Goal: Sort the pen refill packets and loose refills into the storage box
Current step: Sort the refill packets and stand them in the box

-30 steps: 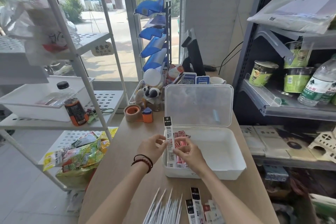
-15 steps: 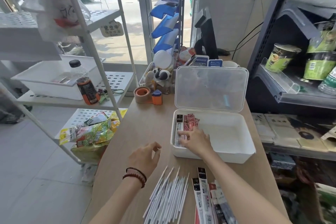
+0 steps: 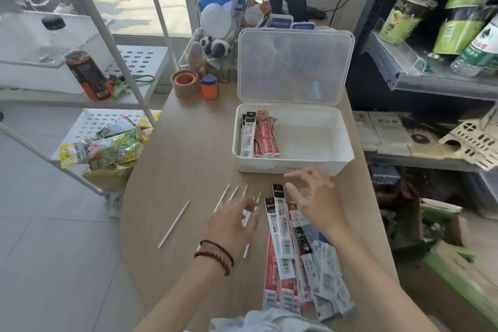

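The white storage box point(image 3: 331, 163) stands open on the wooden table, its clear lid point(image 3: 293, 67) tilted up behind. Red and black refill packets point(image 3: 258, 135) lie along its left side. A pile of packets point(image 3: 293, 256) lies on the table near me. Several loose white refills point(image 3: 234, 194) are spread left of that pile, and one refill point(image 3: 174, 224) lies apart further left. My left hand point(image 3: 234, 226) rests over the loose refills with fingers spread. My right hand point(image 3: 315, 197) hovers above the top of the packet pile, fingers loosely bent, holding nothing.
An orange tape roll point(image 3: 186, 82) and a small orange-blue item point(image 3: 209, 87) sit at the table's back left. A white rack point(image 3: 80, 83) with a bottle and snack bags stands on the left. Dark shelves point(image 3: 431, 83) with cups and bottles line the right.
My right hand left the box and came back over the packet pile. My left hand moved onto the loose refills. The view tilted down toward the table.
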Demonstrator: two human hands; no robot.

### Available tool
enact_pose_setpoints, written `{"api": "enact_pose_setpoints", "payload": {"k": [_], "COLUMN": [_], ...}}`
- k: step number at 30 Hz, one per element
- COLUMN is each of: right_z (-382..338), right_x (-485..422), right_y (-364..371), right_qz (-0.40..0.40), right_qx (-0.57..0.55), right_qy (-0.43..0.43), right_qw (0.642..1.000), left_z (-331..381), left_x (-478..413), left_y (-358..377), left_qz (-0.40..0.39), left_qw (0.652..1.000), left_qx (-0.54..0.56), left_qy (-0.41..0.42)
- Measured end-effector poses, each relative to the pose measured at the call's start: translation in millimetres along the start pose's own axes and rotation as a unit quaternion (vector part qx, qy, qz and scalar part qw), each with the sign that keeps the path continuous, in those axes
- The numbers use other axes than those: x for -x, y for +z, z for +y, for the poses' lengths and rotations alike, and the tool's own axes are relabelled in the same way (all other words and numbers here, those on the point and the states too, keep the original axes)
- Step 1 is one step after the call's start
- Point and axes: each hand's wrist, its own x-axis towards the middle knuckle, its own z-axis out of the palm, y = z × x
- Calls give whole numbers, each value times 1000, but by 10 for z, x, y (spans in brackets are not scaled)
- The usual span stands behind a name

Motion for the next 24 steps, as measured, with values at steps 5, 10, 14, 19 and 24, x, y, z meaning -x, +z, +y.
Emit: {"api": "enact_pose_setpoints", "payload": {"k": [5,10,14,19,24], "right_z": [344,478,504,501,473], "right_x": [650,1016,1100,1098,1109], "right_y": [-103,18,95,135,112], "right_qz": [-31,0,11,43,28], "right_qx": [67,65,64,37,15], "right_qy": [110,203,219,233,219], "right_qw": [991,977,974,971,975], "left_z": [187,313,411,456,410], "left_x": [63,67,88,164,204], "left_y": [228,424,516,558,559], "left_qz": [-76,-131,-146,-160,-148], "left_qw": [996,986,982,984,988], "left_qx": [-2,-86,-102,-72,-50], "left_qy": [-39,-54,-64,-38,-16]}}
